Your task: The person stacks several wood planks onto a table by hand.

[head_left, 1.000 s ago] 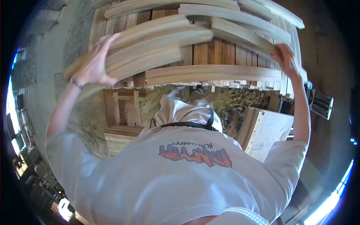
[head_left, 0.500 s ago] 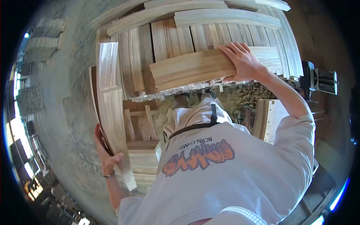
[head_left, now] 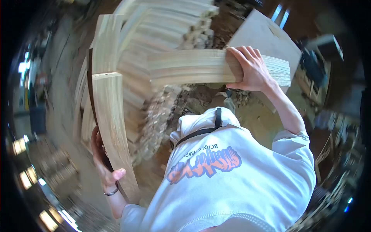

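My left hand (head_left: 105, 166), with a bracelet at the wrist, is closed on the near part of a few long wooden planks (head_left: 110, 116). Its thumb lies over the top edge and its fingers wrap the outer side. The planks run away from me along the left, one overlapping another at a step. My right hand (head_left: 251, 69) grips a second bundle of wooden planks (head_left: 189, 65) that lies crosswise ahead of me. The fingers reach over the far edge, and the thumb is at the near edge. This bundle's right end (head_left: 277, 71) sticks out past the hand.
Behind the held planks is a large stack of planks (head_left: 166, 27), blurred by motion. A pale flat panel (head_left: 266, 33) stands at upper right, near a dark machine part (head_left: 315, 67). Wood scraps (head_left: 201, 96) cover the floor by my feet.
My body has turned, so the stack has swung to the upper left and the pale panel has come into view. Both hands keep their hold, and their planks have moved along with me.
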A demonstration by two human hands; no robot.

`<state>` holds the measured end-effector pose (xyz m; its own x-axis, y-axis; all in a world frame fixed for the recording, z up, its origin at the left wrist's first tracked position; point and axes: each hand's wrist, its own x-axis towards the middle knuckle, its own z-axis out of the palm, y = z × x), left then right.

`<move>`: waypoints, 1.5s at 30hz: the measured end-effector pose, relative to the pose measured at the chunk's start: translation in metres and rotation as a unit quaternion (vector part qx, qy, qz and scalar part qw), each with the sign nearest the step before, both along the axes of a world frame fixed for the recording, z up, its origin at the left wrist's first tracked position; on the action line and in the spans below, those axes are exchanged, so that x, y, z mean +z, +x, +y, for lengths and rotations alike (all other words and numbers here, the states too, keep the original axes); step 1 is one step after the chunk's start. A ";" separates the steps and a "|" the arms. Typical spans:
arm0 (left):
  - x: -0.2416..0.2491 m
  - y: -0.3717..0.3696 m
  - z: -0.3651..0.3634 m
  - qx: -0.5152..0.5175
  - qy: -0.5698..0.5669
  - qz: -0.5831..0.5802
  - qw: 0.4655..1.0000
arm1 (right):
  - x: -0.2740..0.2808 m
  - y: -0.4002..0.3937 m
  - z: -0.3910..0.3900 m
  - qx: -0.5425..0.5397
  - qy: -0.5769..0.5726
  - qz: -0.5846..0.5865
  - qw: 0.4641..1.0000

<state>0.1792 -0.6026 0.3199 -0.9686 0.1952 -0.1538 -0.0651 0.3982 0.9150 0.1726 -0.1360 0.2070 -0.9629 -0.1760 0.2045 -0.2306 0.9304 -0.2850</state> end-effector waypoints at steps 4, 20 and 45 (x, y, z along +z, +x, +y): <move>0.048 -0.050 0.139 -0.162 -0.072 0.005 0.984 | -0.014 0.064 0.119 -0.164 -0.007 0.010 0.986; -0.128 -0.136 0.674 -0.700 -0.255 0.262 0.614 | -0.222 0.064 0.213 -0.369 -0.125 -0.231 0.891; -0.365 -0.232 0.466 -0.191 -0.091 -0.097 0.973 | -0.242 0.231 0.217 -0.670 -0.407 -0.040 0.620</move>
<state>-0.0532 -0.1367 -0.0450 -0.7798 0.4886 -0.3914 -0.0442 0.5807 0.8129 0.4036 0.0810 -0.0349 -0.1456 0.9227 -0.3569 0.6382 -0.1881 -0.7465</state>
